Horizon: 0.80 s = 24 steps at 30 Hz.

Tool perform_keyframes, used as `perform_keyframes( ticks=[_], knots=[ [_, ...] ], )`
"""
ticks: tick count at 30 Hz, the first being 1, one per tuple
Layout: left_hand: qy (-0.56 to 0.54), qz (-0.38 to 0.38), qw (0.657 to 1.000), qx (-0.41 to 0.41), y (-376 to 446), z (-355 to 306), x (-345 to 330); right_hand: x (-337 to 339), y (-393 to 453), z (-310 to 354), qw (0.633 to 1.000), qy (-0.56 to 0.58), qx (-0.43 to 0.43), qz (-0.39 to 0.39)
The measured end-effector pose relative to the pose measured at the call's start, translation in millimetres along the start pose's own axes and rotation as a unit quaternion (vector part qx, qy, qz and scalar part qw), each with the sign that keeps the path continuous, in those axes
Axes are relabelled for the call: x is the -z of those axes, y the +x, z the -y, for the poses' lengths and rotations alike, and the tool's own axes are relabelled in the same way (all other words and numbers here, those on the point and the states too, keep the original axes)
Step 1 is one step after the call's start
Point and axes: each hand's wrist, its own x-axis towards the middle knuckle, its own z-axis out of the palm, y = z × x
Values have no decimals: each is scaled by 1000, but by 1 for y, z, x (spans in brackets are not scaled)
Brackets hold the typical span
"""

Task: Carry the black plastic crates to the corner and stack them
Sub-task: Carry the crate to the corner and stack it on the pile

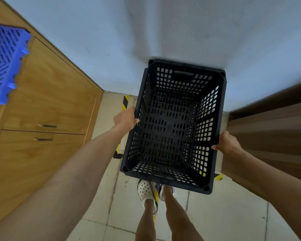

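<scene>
A black plastic crate (174,126) with perforated walls and floor sits in front of me, open side up, its far end against the pale wall. My left hand (126,118) grips the crate's left rim, thumb over the edge. On the right rim, near the middle, my right hand (227,143) holds on the same way. The crate is empty. Whether it rests on another crate or hangs off the floor I cannot tell; its body hides what lies under it.
A wooden cabinet (47,101) with two metal handles stands at the left. A blue perforated crate (4,61) sits on top of it. A brown wooden panel (274,133) closes the right side. Yellow-black tape (125,102) marks the tiled floor. My feet in white clogs (145,193) stand just behind the crate.
</scene>
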Motion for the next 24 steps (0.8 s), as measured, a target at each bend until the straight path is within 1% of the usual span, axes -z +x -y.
perform_keyframes(
  ticks=[8, 14, 24],
  knots=[
    [2, -2, 1000, -3, 14, -9, -9, -5, 15, -5, 1000, 10, -16, 19],
    [16, 9, 1000, -2, 16, -19, -16, -7, 21, -14, 1000, 11, -21, 14],
    [25, 4, 1000, 1, 24, -4, -23, -22, 24, -6, 1000, 7, -8, 19]
  ],
)
